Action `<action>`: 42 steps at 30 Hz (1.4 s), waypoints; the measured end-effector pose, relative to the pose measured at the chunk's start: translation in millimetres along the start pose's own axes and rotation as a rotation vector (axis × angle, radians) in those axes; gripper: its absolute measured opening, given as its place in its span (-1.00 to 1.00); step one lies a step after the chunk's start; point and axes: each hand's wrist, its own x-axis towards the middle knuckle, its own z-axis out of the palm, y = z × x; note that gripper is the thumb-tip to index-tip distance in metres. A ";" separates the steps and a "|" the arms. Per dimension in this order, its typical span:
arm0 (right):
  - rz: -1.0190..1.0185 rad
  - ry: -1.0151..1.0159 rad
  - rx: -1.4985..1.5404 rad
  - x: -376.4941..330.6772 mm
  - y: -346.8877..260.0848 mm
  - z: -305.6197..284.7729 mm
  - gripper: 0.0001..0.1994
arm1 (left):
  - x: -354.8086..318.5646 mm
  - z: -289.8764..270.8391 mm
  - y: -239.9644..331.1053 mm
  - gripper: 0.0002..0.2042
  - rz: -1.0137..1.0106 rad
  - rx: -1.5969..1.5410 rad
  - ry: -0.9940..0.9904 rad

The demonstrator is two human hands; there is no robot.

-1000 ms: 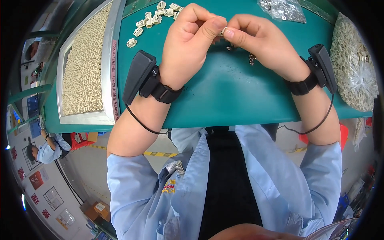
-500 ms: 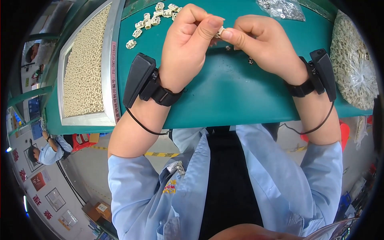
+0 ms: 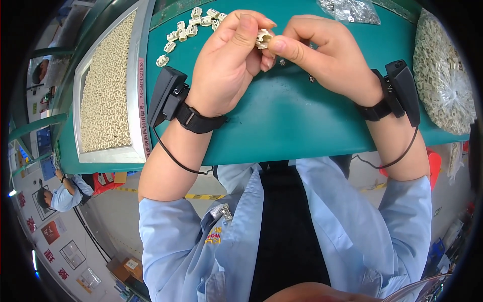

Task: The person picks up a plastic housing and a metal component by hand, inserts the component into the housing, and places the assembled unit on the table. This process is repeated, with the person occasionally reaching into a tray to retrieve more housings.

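A small cream plastic part (image 3: 262, 39) with a hollow, notched end is pinched between the thumb and fingers of my left hand (image 3: 226, 65). Close against its right side is the thumb tip of my right hand (image 3: 327, 58), whose fingers are closed. Anything between those right fingertips is hidden. On the green mat (image 3: 282, 121) below my hands lie a small shiny metal piece (image 3: 282, 62) and another metal piece (image 3: 312, 78) partly beside my right hand. Several similar cream plastic parts (image 3: 191, 30) lie loosely grouped beyond my left hand.
A metal-framed tray (image 3: 138, 108) packed with small cream pieces stands at the left. To the right rests a clear bag of cream parts (image 3: 445, 80). A clear bag of small metal pieces (image 3: 350, 11) lies at the far side. Another person (image 3: 65, 194) is in the left background.
My left hand has turned and lowered slightly, so the cream plastic part's hollow end now shows between the fingertips. Before, it was mostly covered. My right hand stays close against it.
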 end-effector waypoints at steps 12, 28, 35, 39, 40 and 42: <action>0.065 0.155 0.183 4.5 13.2 0.8 -0.69 | 15.3 -10.0 -2.2 -0.78 0.177 0.273 -0.079; 0.283 0.208 0.023 20.2 39.2 -15.8 -0.66 | 12.3 -27.7 15.8 -0.78 0.493 0.964 0.195; 0.377 0.263 0.212 19.6 50.8 -22.0 -0.68 | -23.4 -8.6 60.5 -0.78 0.547 1.059 0.318; 0.374 0.256 0.191 19.1 44.9 -17.3 -0.68 | -56.6 -58.8 103.7 -0.77 0.514 1.012 0.439; 0.365 0.247 0.195 19.2 46.6 -16.2 -0.68 | -67.3 -81.0 117.7 -0.77 0.536 1.092 0.499; 0.357 0.240 0.187 18.1 51.1 -14.3 -0.68 | -90.5 -124.3 148.8 -0.76 0.524 1.186 0.669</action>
